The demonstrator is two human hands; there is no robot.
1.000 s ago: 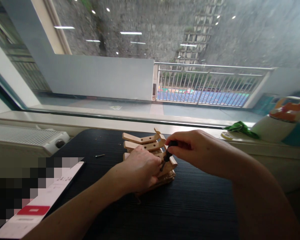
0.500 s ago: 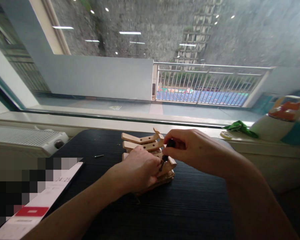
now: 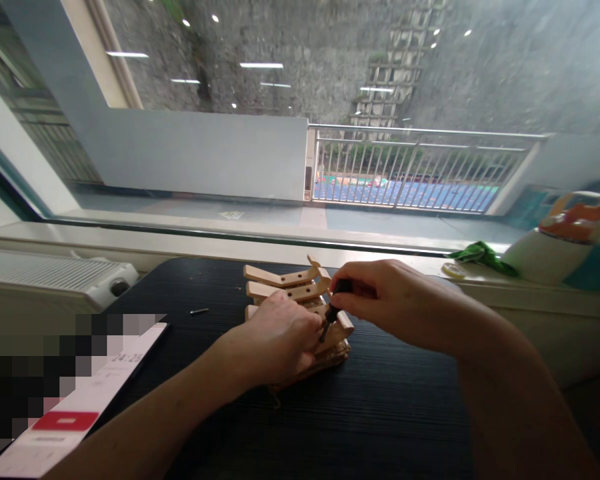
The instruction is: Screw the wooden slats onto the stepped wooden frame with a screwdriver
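My right hand pinches the black handle of a small screwdriver, whose shaft slants down to the left. The screwdriver's tip meets the nearest of several bent wooden slats, close to my left fingers. My left hand is closed over the near slats and presses them from the left, hiding much of them. The far slats lie side by side and show dark round holes. Beneath them is a brown, rough-looking base, mostly covered.
A loose screw lies on the black table, left of the slats. A phone-like screen rests at the lower left. Beyond are a radiator, a green cloth and a white container on the windowsill.
My right hand has shifted and turned very slightly around the screwdriver handle. The left hand and the slats stay in place.
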